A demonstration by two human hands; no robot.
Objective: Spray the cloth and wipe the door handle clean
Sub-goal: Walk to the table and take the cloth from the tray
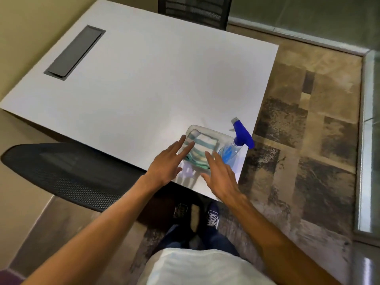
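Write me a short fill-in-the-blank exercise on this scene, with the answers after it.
1. The folded cloth lies inside a clear ____.
2. The spray bottle has a ____ trigger head.
3. Both hands, left and right, are open and hold ____.
4. The table top is ____ in colour.

Answers: tray; blue; nothing; white

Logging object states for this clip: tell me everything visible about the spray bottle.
The spray bottle looks like clear plastic holding blue liquid, with a blue trigger head and a pale nozzle. It leans in the right end of a clear container near the table's corner, head past the rim, beside a folded striped cloth. Neither hand touches it.
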